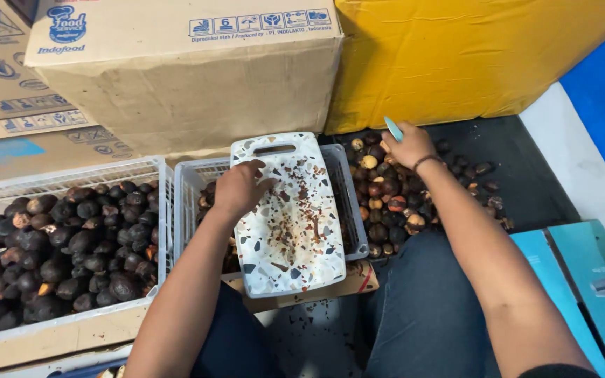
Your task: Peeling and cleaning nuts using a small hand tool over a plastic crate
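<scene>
Teal flat boxes (582, 280) at four o'clock, beside dark-trousered knees. Speckled white cutting board (288, 217) at centre, littered with shell scraps, laid across a white slatted crate (348, 203). Left hand (239, 187) at eleven o'clock on the board's edge, fingers curled loosely on it, gripping nothing visible. White basket (106, 175) at nine o'clock, heaped with dark round fruits (64, 245). Right hand (407, 145) at one o'clock, closed around a teal-handled tool (393, 129), over a pile of brown nuts (393, 203). Brown cartons (176, 77) at twelve, yellow sack (470, 56) at one.
</scene>
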